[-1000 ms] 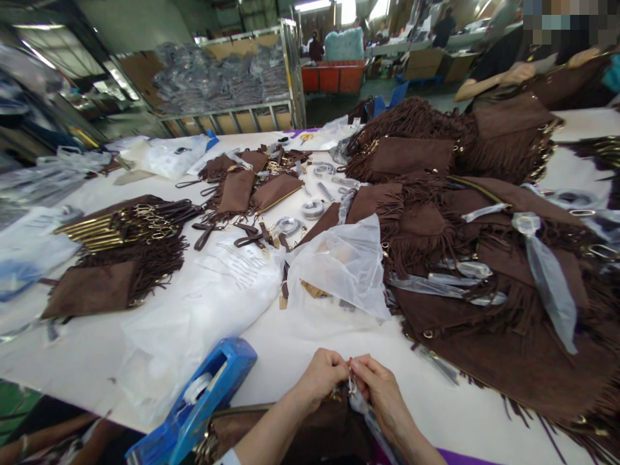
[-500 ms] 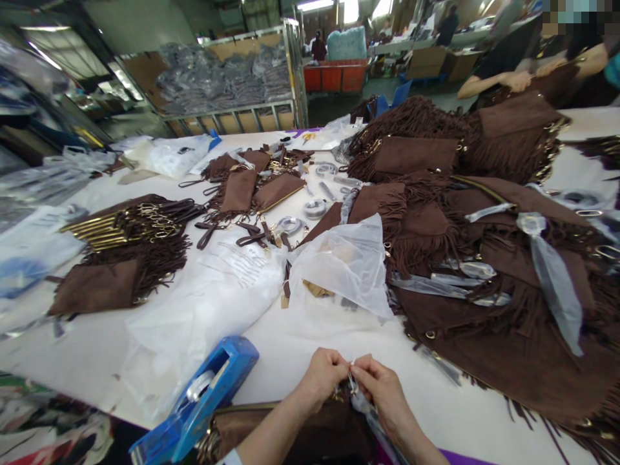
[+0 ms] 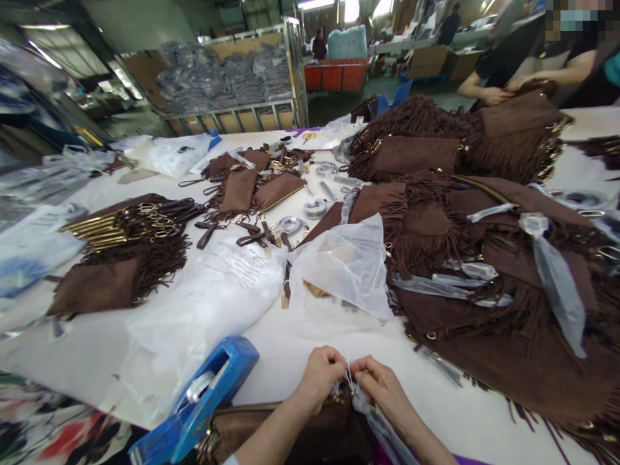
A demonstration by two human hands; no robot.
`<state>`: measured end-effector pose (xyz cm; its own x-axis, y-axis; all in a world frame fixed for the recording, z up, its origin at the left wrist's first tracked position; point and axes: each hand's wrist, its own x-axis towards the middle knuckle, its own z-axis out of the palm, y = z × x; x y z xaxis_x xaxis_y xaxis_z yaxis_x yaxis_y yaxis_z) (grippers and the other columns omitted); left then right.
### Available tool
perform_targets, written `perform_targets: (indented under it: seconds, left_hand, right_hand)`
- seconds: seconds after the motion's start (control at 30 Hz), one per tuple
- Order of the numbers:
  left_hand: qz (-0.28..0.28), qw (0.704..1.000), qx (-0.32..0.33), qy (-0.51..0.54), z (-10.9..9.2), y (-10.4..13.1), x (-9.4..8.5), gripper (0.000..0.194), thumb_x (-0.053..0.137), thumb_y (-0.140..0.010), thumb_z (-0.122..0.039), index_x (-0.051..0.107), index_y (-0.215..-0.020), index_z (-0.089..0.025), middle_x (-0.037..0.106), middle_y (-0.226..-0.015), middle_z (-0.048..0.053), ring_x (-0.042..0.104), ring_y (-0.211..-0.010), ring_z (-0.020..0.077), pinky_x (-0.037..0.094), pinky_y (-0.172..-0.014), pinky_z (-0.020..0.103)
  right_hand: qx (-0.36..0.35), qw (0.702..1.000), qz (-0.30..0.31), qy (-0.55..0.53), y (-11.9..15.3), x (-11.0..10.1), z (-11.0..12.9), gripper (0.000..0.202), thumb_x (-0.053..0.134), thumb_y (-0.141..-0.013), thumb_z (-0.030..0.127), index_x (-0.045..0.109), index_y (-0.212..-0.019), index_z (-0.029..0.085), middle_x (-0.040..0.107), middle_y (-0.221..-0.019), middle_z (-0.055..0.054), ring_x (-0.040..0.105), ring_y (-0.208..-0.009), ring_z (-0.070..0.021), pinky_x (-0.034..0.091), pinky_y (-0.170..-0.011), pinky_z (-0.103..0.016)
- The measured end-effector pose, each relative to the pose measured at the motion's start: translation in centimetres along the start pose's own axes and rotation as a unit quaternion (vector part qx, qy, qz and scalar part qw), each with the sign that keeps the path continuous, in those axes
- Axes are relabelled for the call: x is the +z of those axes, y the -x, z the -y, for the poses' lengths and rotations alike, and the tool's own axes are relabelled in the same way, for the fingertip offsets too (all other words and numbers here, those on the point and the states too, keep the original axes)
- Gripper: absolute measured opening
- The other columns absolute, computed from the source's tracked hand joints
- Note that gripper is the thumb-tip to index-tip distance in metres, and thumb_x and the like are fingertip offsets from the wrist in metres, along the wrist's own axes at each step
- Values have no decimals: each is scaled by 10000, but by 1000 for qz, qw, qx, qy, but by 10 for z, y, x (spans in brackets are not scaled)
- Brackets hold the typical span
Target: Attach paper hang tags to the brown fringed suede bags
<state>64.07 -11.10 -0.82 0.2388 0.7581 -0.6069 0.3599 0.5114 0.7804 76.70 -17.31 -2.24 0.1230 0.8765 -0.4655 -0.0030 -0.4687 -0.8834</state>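
Observation:
At the near edge of the table, my left hand (image 3: 320, 376) and my right hand (image 3: 382, 386) meet with fingertips pinched round a thin white string (image 3: 349, 374). Both hands are closed, a small gap between them. Beneath them lies a brown fringed bag (image 3: 295, 433) with a gold zip along its top edge, partly covered by my forearms. A strip wrapped in clear plastic (image 3: 380, 426) runs down from the string, under my right hand. Left of the bag stands a blue tape dispenser (image 3: 213, 391).
Brown fringed bags (image 3: 523, 361) with plastic-wrapped parts pile up on the right. A translucent plastic bag (image 3: 346, 265) lies ahead of my hands. More zipped pouches (image 3: 101, 284) are stacked at left. Across the table, a co-worker's hands (image 3: 498, 95) handle brown material.
My hands have drawn slightly apart, and more of the white string shows between them. Across the table, the co-worker's hands have shifted lower.

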Motion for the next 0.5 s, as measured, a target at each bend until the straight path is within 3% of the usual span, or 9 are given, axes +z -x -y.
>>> perform_targets:
  seconds: [0.17, 0.27, 0.33, 0.4, 0.5]
  left_hand:
    - [-9, 999, -2, 47, 1, 0, 0, 77, 488, -469, -220, 534, -486, -160, 482, -513, -22, 404, -539, 107, 296, -550, 246]
    - [33, 994, -30, 101, -3, 2, -1, 100, 486, -454, -242, 524, -483, -154, 471, -457, -23, 384, -481, 96, 285, -521, 242]
    - [77, 985, -49, 145, -6, 2, -2, 119, 472, -445, -248, 519, -501, -154, 520, -466, 3, 437, -474, 110, 315, -529, 248]
    - [114, 974, -63, 186, -8, 2, -3, 122, 463, -456, -256, 496, -529, -164, 575, -495, 34, 498, -488, 135, 339, -541, 256]
    - [141, 961, -67, 229, -7, 0, -6, 116, 480, -491, -261, 475, -561, -168, 615, -519, 62, 521, -508, 135, 336, -548, 246]
  right_hand:
    - [-11, 1000, -16, 15, -5, 9, -3, 231, 525, -620, 392, 498, -505, 194, 401, -472, 43, 350, -484, -105, 268, -488, -242]
    - [-8, 1000, -12, 18, -4, 7, -6, 263, 482, -676, 430, 501, -548, 201, 384, -484, 47, 330, -471, -106, 277, -475, -241]
    - [-7, 1000, 12, 20, -2, 0, -7, 256, 466, -701, 417, 560, -609, 197, 405, -491, 46, 334, -455, -109, 287, -459, -240]
    - [-28, 997, 56, 33, 0, -8, -6, 210, 470, -707, 332, 631, -723, 198, 506, -565, 26, 428, -510, -130, 352, -508, -244]
    - [-119, 977, 139, 112, -1, -20, -6, 274, 429, -722, 184, 657, -868, 229, 630, -856, -18, 561, -808, -176, 415, -739, -268]
